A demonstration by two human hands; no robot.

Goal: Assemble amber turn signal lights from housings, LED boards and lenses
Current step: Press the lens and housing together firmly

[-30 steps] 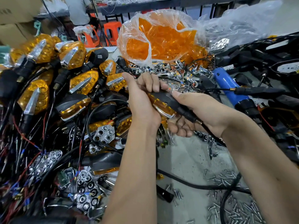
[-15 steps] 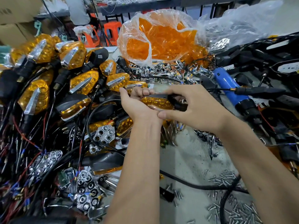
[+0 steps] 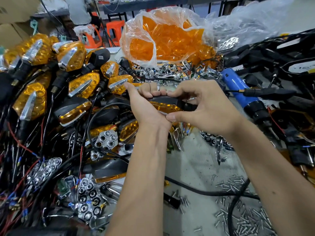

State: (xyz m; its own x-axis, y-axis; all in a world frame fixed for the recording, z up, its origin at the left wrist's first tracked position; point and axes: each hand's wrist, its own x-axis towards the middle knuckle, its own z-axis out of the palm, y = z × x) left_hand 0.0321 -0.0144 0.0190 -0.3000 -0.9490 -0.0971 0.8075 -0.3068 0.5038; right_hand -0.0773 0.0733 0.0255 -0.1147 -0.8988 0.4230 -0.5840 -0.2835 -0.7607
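Both hands hold one turn signal (image 3: 167, 103) above the middle of the bench: black housing on top, amber lens along its lower edge. My left hand (image 3: 144, 106) wraps its left end, fingers curled over the far side. My right hand (image 3: 202, 108) pinches the right end, fingertips on top of the housing and thumb under the lens. The stalk end is hidden behind my right hand.
Finished amber signals (image 3: 81, 84) with black stalks and wires pile up on the left. A clear bag of amber lenses (image 3: 163, 41) stands behind. Chrome reflectors (image 3: 105, 140), a blue electric screwdriver (image 3: 238, 89) at right, loose screws (image 3: 238, 212) and a black cable (image 3: 204, 191) lie nearby.
The signal has been turned from a slanted pose with its stalk toward me to lying level, lens edge down. My right hand shifted from gripping the stalk to pinching the housing's right end.
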